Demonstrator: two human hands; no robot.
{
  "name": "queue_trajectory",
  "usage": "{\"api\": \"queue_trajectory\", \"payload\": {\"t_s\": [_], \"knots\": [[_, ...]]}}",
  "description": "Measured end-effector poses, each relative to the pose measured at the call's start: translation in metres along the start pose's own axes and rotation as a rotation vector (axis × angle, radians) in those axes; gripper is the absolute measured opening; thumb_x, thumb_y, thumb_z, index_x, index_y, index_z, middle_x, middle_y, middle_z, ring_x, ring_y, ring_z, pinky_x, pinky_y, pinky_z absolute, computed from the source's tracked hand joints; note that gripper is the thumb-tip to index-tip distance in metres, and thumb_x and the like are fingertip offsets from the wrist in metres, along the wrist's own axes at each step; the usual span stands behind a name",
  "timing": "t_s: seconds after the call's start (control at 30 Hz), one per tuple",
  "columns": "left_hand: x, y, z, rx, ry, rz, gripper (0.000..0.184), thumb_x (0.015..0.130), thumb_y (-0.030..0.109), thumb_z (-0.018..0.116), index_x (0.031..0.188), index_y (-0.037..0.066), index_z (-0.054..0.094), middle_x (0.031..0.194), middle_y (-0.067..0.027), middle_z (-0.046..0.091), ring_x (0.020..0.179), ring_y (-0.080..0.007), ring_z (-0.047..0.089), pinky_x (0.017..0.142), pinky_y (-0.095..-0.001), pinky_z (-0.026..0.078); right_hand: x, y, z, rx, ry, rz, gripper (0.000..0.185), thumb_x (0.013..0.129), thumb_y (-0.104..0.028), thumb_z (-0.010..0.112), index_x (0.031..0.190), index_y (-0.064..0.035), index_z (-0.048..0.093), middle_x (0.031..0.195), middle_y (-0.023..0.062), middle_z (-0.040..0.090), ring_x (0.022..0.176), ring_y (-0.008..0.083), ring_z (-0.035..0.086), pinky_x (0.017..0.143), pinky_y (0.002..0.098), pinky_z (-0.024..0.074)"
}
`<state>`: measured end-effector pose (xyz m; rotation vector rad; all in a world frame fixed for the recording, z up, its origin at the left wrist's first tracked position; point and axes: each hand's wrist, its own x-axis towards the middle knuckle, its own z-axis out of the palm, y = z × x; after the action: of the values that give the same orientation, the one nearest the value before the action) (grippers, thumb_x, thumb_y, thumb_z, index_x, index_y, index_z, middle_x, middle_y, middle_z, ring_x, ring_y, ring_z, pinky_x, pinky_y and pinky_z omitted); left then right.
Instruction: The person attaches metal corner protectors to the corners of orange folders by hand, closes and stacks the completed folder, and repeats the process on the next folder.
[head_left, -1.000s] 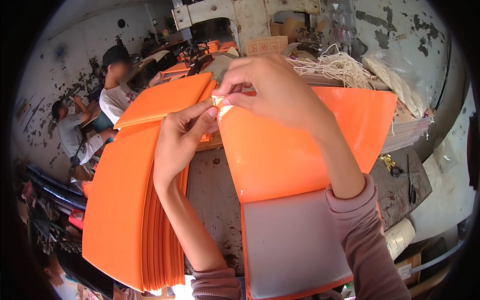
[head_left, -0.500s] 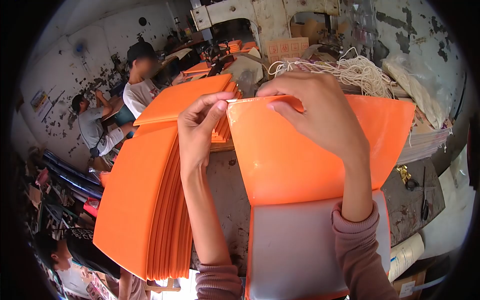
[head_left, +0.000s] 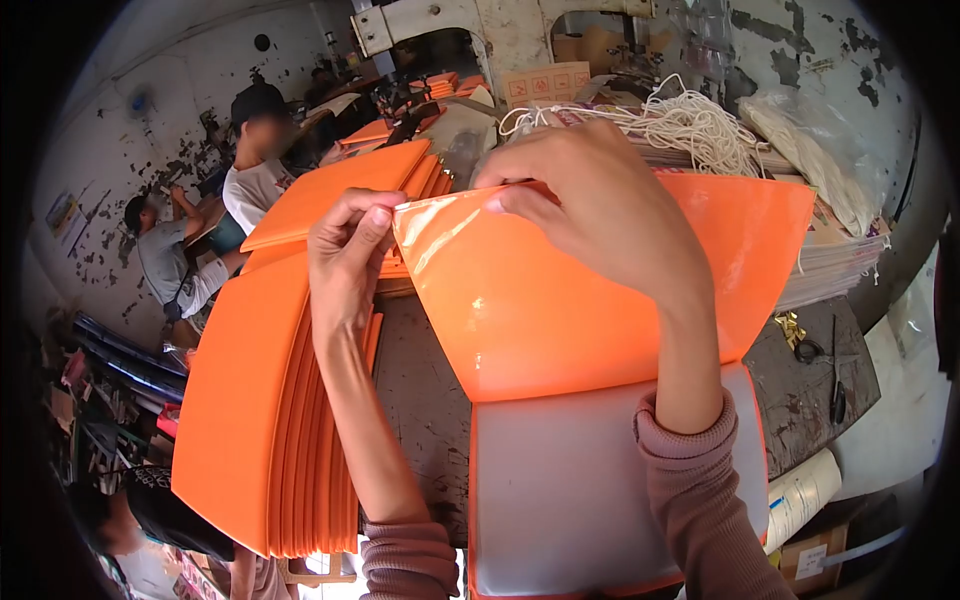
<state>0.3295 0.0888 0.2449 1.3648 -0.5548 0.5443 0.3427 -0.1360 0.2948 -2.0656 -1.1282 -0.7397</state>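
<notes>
Scuffed worktop (head_left: 425, 350) carries an open folder (head_left: 600, 300), sleeves (head_left: 570, 490) flat at the near edge, cover raised, probably to bring its rim within reach. Left hand (head_left: 345, 255) pinches the cover's corner, thumb against finger, seemingly steadying it; right hand (head_left: 615, 215), half curled, grips the top rim between thumb and fingers. Folders (head_left: 235, 400) stack along the left side, likely for easy reach. Scissors (head_left: 838, 395) lie near the right corner; cord (head_left: 690, 125) heaps beyond.
</notes>
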Motion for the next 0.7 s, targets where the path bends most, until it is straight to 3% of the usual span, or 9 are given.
{"api": "queue_trajectory", "payload": {"t_s": [0.1, 0.27, 0.37, 0.57, 0.7], "knots": [[0.001, 0.005, -0.001, 0.108, -0.007, 0.0, 0.012, 0.085, 0.01, 0.06, 0.091, 0.0, 0.063, 0.086, -0.0047, 0.064, 0.075, -0.0072, 0.056, 0.069, -0.0219, 0.044, 0.001, 0.005, 0.008, -0.039, 0.056, -0.104, 0.008, 0.073, -0.007, 0.063, 0.076, 0.0004, 0.065, 0.073, 0.0149, 0.059, 0.072, 0.033, 0.055, 0.067, 0.0409, 0.044], [0.0, 0.006, -0.003, 0.204, -0.03, -0.013, 0.016, 0.084, 0.009, 0.061, 0.097, 0.0, 0.063, 0.09, -0.0061, 0.065, 0.078, -0.0077, 0.056, 0.071, -0.0222, 0.043, 0.002, 0.007, 0.006, 0.024, 0.02, -0.023, 0.008, 0.073, -0.009, 0.063, 0.075, -0.0015, 0.066, 0.075, 0.0133, 0.06, 0.073, 0.0326, 0.055, 0.07, 0.0402, 0.044], [-0.001, 0.012, 0.008, 0.174, -0.124, 0.009, 0.028, 0.083, 0.011, 0.061, 0.108, -0.001, 0.057, 0.092, -0.0069, 0.062, 0.086, -0.0104, 0.056, 0.081, -0.0263, 0.043, 0.002, 0.012, 0.008, 0.018, 0.037, -0.02, 0.009, 0.073, -0.011, 0.063, 0.076, -0.0021, 0.065, 0.075, 0.0133, 0.06, 0.073, 0.0324, 0.056, 0.071, 0.0399, 0.0439], [-0.001, 0.013, 0.023, 0.364, -0.13, 0.025, 0.031, 0.083, 0.008, 0.061, 0.112, 0.0, 0.057, 0.096, -0.0082, 0.064, 0.082, -0.0099, 0.058, 0.076, -0.0236, 0.043, 0.001, 0.013, 0.008, -0.067, 0.08, -0.055, 0.011, 0.074, -0.013, 0.062, 0.077, -0.0025, 0.065, 0.074, 0.0148, 0.059, 0.073, 0.0318, 0.057, 0.068, 0.0399, 0.0446], [0.0, -0.004, 0.029, 0.534, 0.02, 0.153, 0.019, 0.084, 0.01, 0.056, 0.1, 0.0, 0.058, 0.08, -0.0053, 0.062, 0.069, -0.0092, 0.055, 0.067, -0.0238, 0.043, 0.001, 0.013, 0.016, -0.113, 0.183, -0.132, 0.012, 0.073, -0.014, 0.062, 0.071, -0.0024, 0.063, 0.069, 0.0143, 0.06, 0.07, 0.0298, 0.059, 0.063, 0.0395, 0.046]]}}
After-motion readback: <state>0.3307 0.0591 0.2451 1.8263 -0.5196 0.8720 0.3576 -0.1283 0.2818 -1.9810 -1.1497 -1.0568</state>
